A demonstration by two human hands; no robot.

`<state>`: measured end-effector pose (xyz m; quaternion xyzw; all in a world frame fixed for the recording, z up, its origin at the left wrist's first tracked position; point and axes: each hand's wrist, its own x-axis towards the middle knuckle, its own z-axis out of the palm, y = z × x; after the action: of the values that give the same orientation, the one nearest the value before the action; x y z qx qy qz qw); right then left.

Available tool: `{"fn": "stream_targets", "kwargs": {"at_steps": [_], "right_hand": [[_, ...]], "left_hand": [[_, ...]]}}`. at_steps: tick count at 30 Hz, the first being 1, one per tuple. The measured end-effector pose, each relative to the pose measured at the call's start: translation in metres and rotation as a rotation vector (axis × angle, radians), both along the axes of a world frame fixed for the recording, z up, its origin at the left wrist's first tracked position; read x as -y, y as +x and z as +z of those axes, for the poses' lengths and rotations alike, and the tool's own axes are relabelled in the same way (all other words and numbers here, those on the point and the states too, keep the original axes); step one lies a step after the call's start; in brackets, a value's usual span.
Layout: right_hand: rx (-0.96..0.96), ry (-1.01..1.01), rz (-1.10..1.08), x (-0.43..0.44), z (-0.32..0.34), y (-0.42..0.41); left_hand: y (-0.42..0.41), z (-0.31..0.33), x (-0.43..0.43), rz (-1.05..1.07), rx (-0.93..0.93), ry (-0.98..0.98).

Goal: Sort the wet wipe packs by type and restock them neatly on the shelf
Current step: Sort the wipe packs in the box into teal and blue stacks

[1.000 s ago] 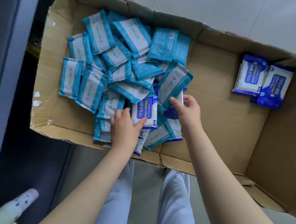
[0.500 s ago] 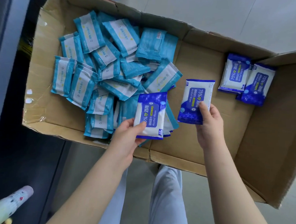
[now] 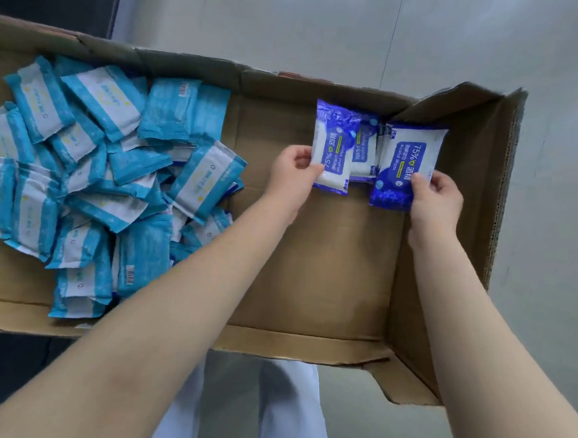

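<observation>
far left: teal packs (image 3: 90, 179), a loose overlapping heap in the left half of the box (image 3: 310, 288); two blue packs fewer than a second ago, both drawn from its near edge. centre: bare cardboard, crossed by both forearms. right of centre: left hand (image 3: 293, 175), thumb on the face and fingers curled at the edge, pinching the left blue pack (image 3: 333, 143) by its lower left corner; carried over from the heap, now at the left edge of the blue pile (image 3: 364, 152). blue pile: packs already lying by the far wall, half hidden between the two held ones; touching them or just clear, not to be told. further right: right blue pack (image 3: 406, 158), brought across likewise, close to the right wall; right hand (image 3: 434, 197) pinching its lower right corner, thumb on the face, fingers curled alongside. reading: sorting by type in progress, both blue packs at the blue end and seemingly ready to be set down; any blue left in the heap not to be told; no shelf in view, restocking not yet begun.
</observation>
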<state>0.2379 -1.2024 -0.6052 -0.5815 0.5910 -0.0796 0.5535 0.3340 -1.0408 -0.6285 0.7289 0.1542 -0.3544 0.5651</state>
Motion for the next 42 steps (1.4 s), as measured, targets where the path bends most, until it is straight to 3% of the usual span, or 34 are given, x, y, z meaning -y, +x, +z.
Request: {"fn": "stream_targets", "kwargs": {"at_steps": [8, 11, 15, 22, 28, 37, 42], "right_hand": [[-0.194, -0.163, 0.039, 0.03, -0.026, 0.017], [-0.141, -0.249, 0.019, 0.023, -0.021, 0.019], [-0.016, -0.373, 0.011, -0.011, -0.007, 0.008], [0.061, 0.024, 0.199, -0.12, 0.001, -0.035], [0.048, 0.264, 0.392, -0.217, 0.014, -0.051], [-0.143, 0.32, 0.379, -0.276, -0.001, -0.053], [-0.147, 0.36, 0.319, -0.274, -0.012, -0.044]], "left_hand": [[0.007, -0.023, 0.045, -0.097, 0.131, 0.164], [-0.003, -0.019, 0.044, -0.106, 0.137, 0.159], [-0.029, 0.011, -0.001, 0.021, 0.128, 0.009], [-0.072, 0.069, -0.166, 0.136, 0.088, 0.124], [-0.082, 0.069, -0.284, 0.173, -0.002, 0.344], [-0.11, 0.034, -0.317, 0.057, -0.194, 0.511], [-0.119, 0.029, -0.31, 0.029, -0.168, 0.574]]}}
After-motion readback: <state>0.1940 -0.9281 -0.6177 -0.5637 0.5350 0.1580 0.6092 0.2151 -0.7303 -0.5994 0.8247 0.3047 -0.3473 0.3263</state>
